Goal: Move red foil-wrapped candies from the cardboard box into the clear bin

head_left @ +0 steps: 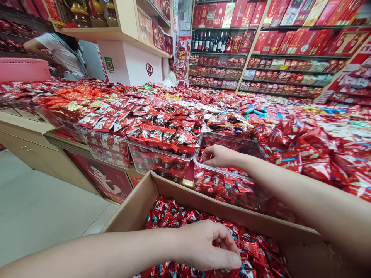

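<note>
Sweet shop, left hand (207, 245) in boxed candies (255, 251), right hand (217, 155) in clear bin (226, 181)

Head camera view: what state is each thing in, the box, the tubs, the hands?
Brown cardboard box: open, holding red foil-wrapped candies.
Clear plastic tub under the right hand: partly filled.
Neighbouring clear tub: heaped over its rim.
Left hand: fingers curled in the box's candies.
Right hand: inside the partly filled tub, contents unclear.

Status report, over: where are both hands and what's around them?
Left hand down in cardboard box, fingers closed on wrapped candies. Right hand inside clear bin, half full. Neighbouring bins heaped; nothing between the hands.
</note>
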Demonstrator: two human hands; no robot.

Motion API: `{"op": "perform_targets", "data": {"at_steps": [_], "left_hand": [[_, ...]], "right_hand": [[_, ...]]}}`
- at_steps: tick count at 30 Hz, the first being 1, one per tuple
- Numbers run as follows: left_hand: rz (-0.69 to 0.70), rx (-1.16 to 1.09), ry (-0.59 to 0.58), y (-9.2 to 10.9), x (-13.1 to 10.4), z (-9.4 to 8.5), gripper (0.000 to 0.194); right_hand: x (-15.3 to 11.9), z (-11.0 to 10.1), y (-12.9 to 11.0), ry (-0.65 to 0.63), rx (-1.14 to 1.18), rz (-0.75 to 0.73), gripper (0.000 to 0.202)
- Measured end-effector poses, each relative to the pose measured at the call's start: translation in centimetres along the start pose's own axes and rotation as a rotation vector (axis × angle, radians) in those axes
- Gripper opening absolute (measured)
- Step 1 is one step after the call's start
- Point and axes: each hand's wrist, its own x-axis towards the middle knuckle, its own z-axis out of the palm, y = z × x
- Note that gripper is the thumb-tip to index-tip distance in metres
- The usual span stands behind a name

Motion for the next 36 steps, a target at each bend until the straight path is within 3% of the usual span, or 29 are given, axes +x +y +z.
{"op": "perform_targets", "data": {"at_steps": [8, 11, 14, 17, 22, 25, 27, 29, 32, 36], "left_hand": [[0.005, -0.05, -0.005, -0.1, 0.2, 0.1, 0.025], [-0.022, -0.303, -0.011, 0.2, 0.5, -0.2, 0.022], [0.005, -0.615, -0.021, 0.8, 0.5, -0.8, 0.034], [0.048, -0.737, -0.001, 1.3, 0.3, -1.3, 0.037], [0.107, -0.702, 0.034, 1.5, -0.2, -1.4, 0.031], [0.135, -0.663, 0.045, 1.6, -0.4, -1.4, 0.034], [0.152, -0.587, 0.048, 1.6, -0.4, -1.3, 0.037], [0.182, -0.516, 0.016, 1.4, -0.4, -1.2, 0.04], [0.188, -0.512, -0.054, 0.9, -0.2, -0.7, 0.047], [0.057, -0.555, -0.063, 0.1, 0.3, 0.4, 0.06]], "right_hand": [[-0.5, 0.0, -0.7, -0.128, 0.045, -0.058, 0.023], [-0.6, -0.1, -0.6, -0.163, 0.05, -0.076, 0.023], [-0.7, 0.0, -0.5, -0.145, 0.033, -0.09, 0.02], [-0.4, -0.1, -0.2, -0.05, -0.013, -0.101, 0.011], [-1.0, -2.2, -1.0, 0.23, -0.134, -0.115, 0.008], [-4.2, -3.4, -3.1, 0.384, -0.185, -0.193, 0.008], [-7.5, -2.8, -4.7, 0.448, -0.175, -0.265, 0.009], [-11.0, -1.0, -5.9, 0.338, -0.124, -0.256, 0.013], [-14.9, 3.0, -6.4, 0.056, -0.051, -0.17, 0.016], [-16.6, 6.7, -5.5, -0.115, 0.037, -0.015, 0.017]]}}
